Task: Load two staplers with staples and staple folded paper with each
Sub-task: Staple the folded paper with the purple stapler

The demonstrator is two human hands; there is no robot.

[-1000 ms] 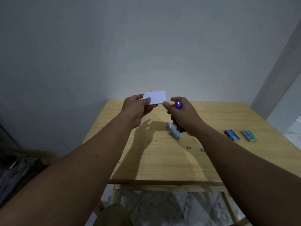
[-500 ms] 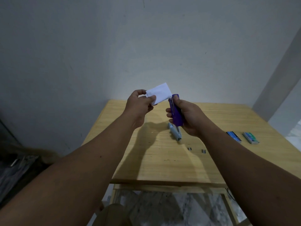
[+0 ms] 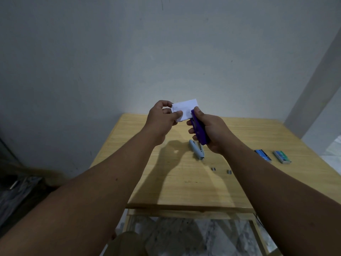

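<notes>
Lying on the wooden table (image 3: 184,185) nearest are loose staples (image 3: 214,169), then the grey stapler (image 3: 196,149), above which the right hand (image 3: 208,130) grips the purple stapler (image 3: 199,129) against folded paper (image 3: 184,109) pinched by the left hand (image 3: 162,119).

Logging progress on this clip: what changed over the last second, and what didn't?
The right hand turned the purple stapler and brought its nose onto the folded paper, which the left hand tilted to meet it. Unchanged: both grips, grey stapler and staple boxes on the table.
</notes>
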